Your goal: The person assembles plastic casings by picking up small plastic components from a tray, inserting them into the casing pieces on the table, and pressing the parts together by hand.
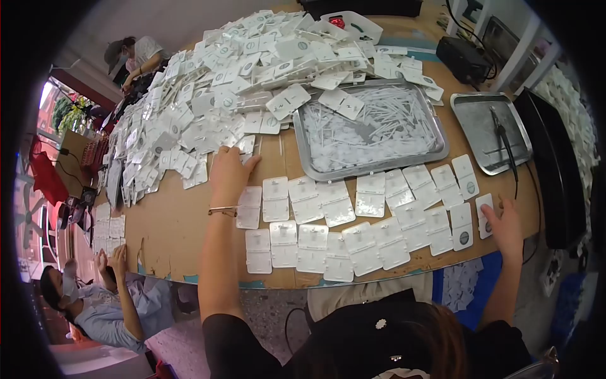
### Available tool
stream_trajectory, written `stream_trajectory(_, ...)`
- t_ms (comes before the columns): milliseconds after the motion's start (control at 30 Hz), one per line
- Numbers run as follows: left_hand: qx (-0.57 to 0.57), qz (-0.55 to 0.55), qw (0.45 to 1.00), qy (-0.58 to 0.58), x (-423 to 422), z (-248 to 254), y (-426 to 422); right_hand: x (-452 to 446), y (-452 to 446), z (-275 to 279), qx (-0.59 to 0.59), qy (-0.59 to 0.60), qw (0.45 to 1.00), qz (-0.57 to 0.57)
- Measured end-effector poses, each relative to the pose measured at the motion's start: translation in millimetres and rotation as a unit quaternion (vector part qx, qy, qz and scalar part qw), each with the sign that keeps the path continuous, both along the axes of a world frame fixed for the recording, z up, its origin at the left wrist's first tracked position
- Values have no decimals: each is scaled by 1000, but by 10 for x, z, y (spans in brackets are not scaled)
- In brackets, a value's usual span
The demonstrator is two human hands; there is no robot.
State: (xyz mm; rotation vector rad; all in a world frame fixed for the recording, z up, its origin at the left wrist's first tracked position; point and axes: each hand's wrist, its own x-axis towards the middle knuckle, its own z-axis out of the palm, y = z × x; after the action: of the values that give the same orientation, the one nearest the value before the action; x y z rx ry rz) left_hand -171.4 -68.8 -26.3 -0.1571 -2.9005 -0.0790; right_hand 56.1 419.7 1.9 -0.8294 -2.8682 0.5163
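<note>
Panels of thin white plastic at both hands: light, stiff, slick

Your right hand (504, 226) is loosely spread at the far right of the rows, its thumb on the face of a white panel (484, 222) and its fingers apart beyond the edge. Your left hand (230, 169) reaches palm down to the near edge of the heaped panels (208, 101), thumb held away from the fingers; whether it pinches one, you cannot tell from here.

Expect each panel to weigh little and barely flex. The glossy faces will probably skate over one another in the heap, so take one by its two long edges, thumb opposite fingertips, rather than pressing on its face. Treat the small raised clips and corners as the likely weak spots, and keep hard pressure off them.

The laid-out panels (362, 249) are rounded rectangles in two uneven rows, flat on the brown, matte worktop (173, 230), which looks like board with a worn edge. Some bear a round grey emblem. Behind them, a shiny metal tray (372, 170) with a raised rim holds slender white sticks (404, 117), smooth and probably easy to bend or snap; two panels overlap its far left part.
</note>
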Motion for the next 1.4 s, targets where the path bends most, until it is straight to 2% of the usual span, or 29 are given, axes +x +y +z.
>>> stream_trajectory(67,-12,42,998,-33,-119,14,-36,-195,-165,197,35,16,995,89)
stream_trajectory(100,-20,63,996,-52,-136,13,-22,-350,-284,266,14,48,990,132)
stream_trajectory(167,2,80,995,63,-5,214,52,-759,-594,383,-32,86,975,204)
stream_trajectory(233,201,53,975,77,43,276,8,-1238,-803,229,-91,136,945,284)
stream_trajectory(267,298,41,950,84,75,303,-5,-1516,-898,126,-94,120,938,311)
stream_trajectory(300,449,17,892,50,141,327,21,-1745,-1005,33,-62,130,933,331)
stream_trajectory(367,708,-30,706,-21,337,369,107,-2178,-1130,-178,-18,126,921,369)
stream_trajectory(500,814,-61,564,-119,853,457,289,-2547,-1229,-230,8,92,888,450)
stream_trajectory(567,843,-77,503,-173,1039,434,406,-2605,-1226,-274,29,97,887,450)
stream_trajectory(700,828,-68,512,-219,1242,481,755,-2496,-1206,-329,48,183,884,428)
stream_trajectory(800,811,-38,533,-238,1260,404,878,-2284,-1258,-153,-113,167,916,348)
stream_trajectory(867,800,-39,554,-226,1293,423,975,-2018,-1364,32,-266,178,891,322)
stream_trajectory(933,790,-55,570,-217,1337,466,1058,-1644,-1500,258,-393,187,844,314)
stream_trajectory(967,803,-52,551,-221,1347,474,1076,-1429,-1588,368,-446,191,813,322)
stream_trajectory(1033,826,-45,512,-231,1363,474,1111,-1067,-1703,497,-412,205,811,362)
stream_trajectory(1167,885,-53,423,-188,1319,368,1149,-535,-1929,443,-610,164,712,306)
stream_trajectory(1233,908,-27,371,-192,1357,488,1249,-403,-2106,304,-626,143,699,315)
stream_trajectory(1267,907,-28,373,-195,1374,413,1270,-407,-2181,240,-638,156,694,296)
stream_trajectory(1367,849,-44,474,-227,1470,487,1249,-526,-2162,107,-618,246,700,260)
stream_trajectory(1400,817,-64,518,-246,1476,478,1210,-597,-2098,92,-571,291,722,261)
